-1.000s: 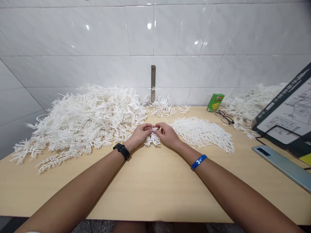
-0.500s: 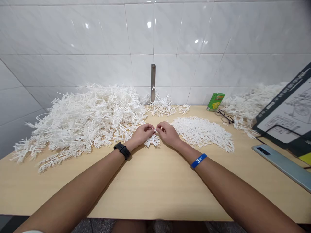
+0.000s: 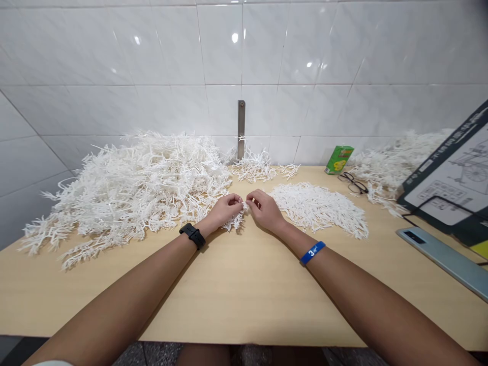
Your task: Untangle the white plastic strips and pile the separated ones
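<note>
My left hand (image 3: 225, 209), with a black band at the wrist, pinches a small white branched plastic piece (image 3: 235, 222) that hangs under its fingers. Close beside it, my right hand (image 3: 264, 207) is closed in a pinch at the tip of the same piece; the exact contact is too small to make out. A blue wristband (image 3: 312, 252) circles my right forearm. To the left rises a large tangled heap of white branched plastic pieces (image 3: 152, 178). Right of my right hand lies a flatter pile of small white pieces (image 3: 318, 208).
A smaller white cluster (image 3: 253, 166) lies by a metal bracket (image 3: 241, 129) on the tiled wall. Toward the right are a green box (image 3: 339, 159), glasses (image 3: 353, 183), another white heap (image 3: 396, 157), a phone (image 3: 442, 262) and a dark printed case (image 3: 450, 178) with a black cord.
The white branched piece has shifted slightly left and turned under my left hand. Both hands stay nearly in place, fingertips close together.
</note>
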### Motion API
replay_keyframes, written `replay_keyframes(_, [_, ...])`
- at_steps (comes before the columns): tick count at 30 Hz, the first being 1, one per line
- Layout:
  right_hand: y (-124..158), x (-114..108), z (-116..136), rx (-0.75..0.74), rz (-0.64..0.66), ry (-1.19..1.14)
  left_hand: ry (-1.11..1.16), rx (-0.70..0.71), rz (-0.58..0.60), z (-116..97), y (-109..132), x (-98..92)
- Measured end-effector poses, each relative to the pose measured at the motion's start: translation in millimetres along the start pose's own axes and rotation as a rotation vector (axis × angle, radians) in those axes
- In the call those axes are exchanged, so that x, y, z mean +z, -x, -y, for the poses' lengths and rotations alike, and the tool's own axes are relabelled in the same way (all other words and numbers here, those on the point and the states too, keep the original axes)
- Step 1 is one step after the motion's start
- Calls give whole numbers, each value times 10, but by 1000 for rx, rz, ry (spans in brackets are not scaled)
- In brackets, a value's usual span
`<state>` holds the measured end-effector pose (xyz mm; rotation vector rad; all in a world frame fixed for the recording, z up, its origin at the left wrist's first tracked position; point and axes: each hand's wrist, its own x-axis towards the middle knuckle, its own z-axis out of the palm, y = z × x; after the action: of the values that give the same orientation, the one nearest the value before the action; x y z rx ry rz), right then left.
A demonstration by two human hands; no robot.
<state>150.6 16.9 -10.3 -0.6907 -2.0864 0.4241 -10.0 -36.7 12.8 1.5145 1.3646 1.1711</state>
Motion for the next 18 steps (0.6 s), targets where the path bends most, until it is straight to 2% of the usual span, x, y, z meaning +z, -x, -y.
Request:
replay_keyframes(8, [-5, 19, -42, -11, -12, 0, -88, 7, -41, 3, -12, 29])
replay_keyframes(18, [-7, 22, -63, 46, 21, -42, 1, -17, -62, 68, -43, -21])
